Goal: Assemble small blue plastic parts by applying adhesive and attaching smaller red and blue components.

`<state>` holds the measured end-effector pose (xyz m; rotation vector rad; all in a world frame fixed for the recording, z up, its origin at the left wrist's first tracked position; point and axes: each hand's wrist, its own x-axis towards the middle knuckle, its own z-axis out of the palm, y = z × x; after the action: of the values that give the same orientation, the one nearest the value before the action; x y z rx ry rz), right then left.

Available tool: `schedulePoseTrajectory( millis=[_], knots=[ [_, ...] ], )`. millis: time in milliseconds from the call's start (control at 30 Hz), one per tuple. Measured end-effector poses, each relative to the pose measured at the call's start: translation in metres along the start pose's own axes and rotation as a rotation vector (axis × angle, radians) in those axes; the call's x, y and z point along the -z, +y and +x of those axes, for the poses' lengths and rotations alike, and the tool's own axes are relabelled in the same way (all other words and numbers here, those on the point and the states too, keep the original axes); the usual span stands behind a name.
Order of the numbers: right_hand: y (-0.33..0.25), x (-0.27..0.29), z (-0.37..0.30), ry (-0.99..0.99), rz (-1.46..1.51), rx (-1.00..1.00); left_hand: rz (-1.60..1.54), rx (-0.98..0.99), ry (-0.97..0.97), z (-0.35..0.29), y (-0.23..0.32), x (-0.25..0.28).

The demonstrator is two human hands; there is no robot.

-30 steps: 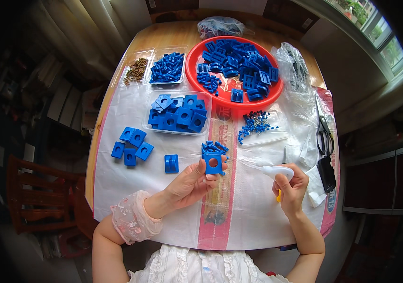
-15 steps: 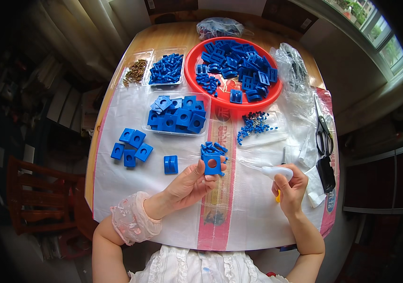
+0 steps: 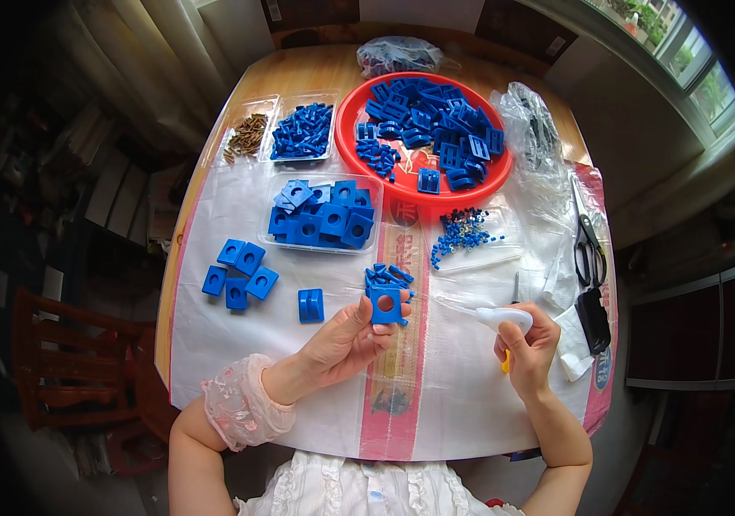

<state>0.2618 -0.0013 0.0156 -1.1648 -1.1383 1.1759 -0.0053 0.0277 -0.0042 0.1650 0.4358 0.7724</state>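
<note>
My left hand [image 3: 346, 340] pinches a blue square plastic piece [image 3: 385, 304] upright between thumb and fingers; a round hole runs through its middle. Just behind it lies a small heap of blue plastic pins [image 3: 390, 277], partly hidden by the held piece. In my right hand [image 3: 529, 348] is a white squeeze bottle [image 3: 503, 319], its thin nozzle pointing left toward the blue piece but apart from it. Something yellow [image 3: 506, 362] shows beside my right palm, mostly hidden. A blue curved clip [image 3: 311, 305] rests left of my left hand, with several blue square pieces [image 3: 248, 257] farther left.
A clear box [image 3: 275, 238] holds more square pieces. Behind are trays of brass-coloured screws [image 3: 248, 136] and blue pins [image 3: 303, 129], and a red basin [image 3: 349, 163] of blue parts. Tiny blue and pale bits [image 3: 462, 232] lie right of centre; black scissors [image 3: 589, 254] lie at the right.
</note>
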Motion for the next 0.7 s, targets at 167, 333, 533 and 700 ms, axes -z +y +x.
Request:
schedulePoseTrajectory(
  millis=[167, 333, 533, 700],
  knots=[
    [0.0011, 0.0014, 0.0, -0.011, -0.037, 0.017, -0.02, 0.011, -0.003, 0.0009, -0.0001, 0.0025],
    [0.0011, 0.0014, 0.0002, -0.016, -0.034, 0.02, -0.027, 0.009, 0.006, 0.0007, -0.0004, 0.0027],
    [0.0017, 0.0023, -0.0006, -0.005, 0.028, 0.001, -0.022, 0.004, 0.001, 0.0006, -0.0004, 0.0023],
    [0.0019, 0.0034, -0.0008, -0.012, 0.037, -0.006, -0.022, 0.008, 0.005, 0.0004, -0.0005, 0.0019]
  ],
)
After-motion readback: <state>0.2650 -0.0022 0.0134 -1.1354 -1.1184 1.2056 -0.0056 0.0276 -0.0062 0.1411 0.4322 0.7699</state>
